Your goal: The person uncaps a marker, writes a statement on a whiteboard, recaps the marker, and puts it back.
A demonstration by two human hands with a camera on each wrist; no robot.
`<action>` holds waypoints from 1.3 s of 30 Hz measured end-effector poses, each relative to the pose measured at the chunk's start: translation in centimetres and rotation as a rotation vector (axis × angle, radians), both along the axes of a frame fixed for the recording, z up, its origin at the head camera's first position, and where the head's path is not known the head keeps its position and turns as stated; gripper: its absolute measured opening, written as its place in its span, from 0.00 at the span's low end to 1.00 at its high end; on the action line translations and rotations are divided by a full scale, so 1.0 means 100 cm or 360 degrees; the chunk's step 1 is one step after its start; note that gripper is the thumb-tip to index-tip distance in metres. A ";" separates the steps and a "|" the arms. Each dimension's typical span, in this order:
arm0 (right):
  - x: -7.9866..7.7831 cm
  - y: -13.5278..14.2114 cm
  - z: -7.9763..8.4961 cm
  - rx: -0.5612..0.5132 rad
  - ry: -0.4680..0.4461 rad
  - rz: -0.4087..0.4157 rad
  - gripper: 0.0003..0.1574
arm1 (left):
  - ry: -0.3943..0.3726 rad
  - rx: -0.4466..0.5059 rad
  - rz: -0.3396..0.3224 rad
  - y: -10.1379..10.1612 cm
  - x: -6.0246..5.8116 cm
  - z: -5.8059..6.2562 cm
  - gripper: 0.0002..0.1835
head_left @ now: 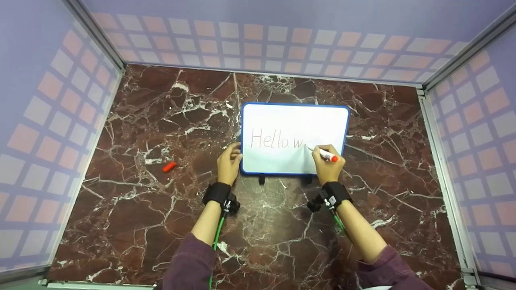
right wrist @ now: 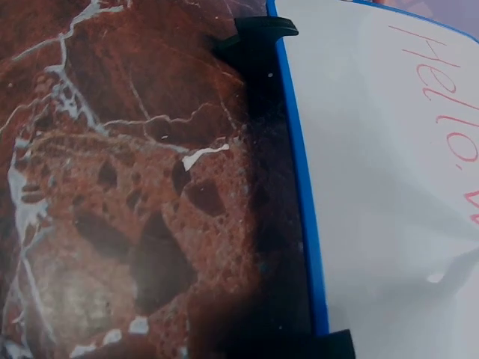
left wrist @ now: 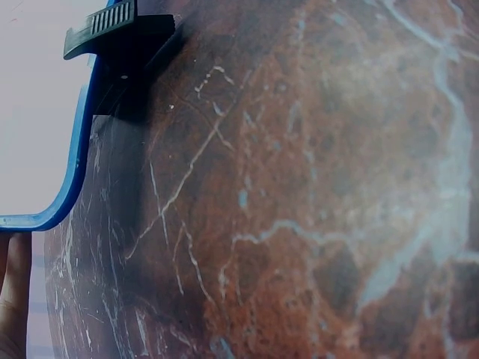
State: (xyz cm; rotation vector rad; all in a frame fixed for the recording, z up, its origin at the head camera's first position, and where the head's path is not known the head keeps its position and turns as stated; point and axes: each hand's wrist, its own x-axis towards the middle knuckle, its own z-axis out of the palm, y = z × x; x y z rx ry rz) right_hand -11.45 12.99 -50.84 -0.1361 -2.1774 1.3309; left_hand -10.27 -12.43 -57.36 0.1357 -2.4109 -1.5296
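Observation:
A whiteboard (head_left: 282,161) with a blue frame stands on small black feet, with "Hello. w" written across it in thin red letters. My right hand (head_left: 328,165) pinches a white marker (head_left: 325,154) with a red end; its tip is at the board, just right of the "w". At the board's left edge, my left hand (head_left: 229,163) holds the frame with bent fingers. Part of the left fingers (left wrist: 13,299) shows at the frame's edge in the left wrist view. The right wrist view shows the board's lower edge and the red writing (right wrist: 441,82), but neither the right hand nor the marker plainly.
A red marker cap (head_left: 169,166) lies on the dark red marbled table (head_left: 133,225), left of my left hand. Black feet (left wrist: 120,34) jut from the board's lower edge. Checkered walls (head_left: 278,48) enclose the table at the back and sides. Green cables (head_left: 218,231) run along both forearms.

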 end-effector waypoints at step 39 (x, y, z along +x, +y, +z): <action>-0.003 0.001 0.001 -0.0055 0.0002 -0.0031 0.05 | 0.0003 0.0035 0.0011 0.001 -0.001 0.001 0.18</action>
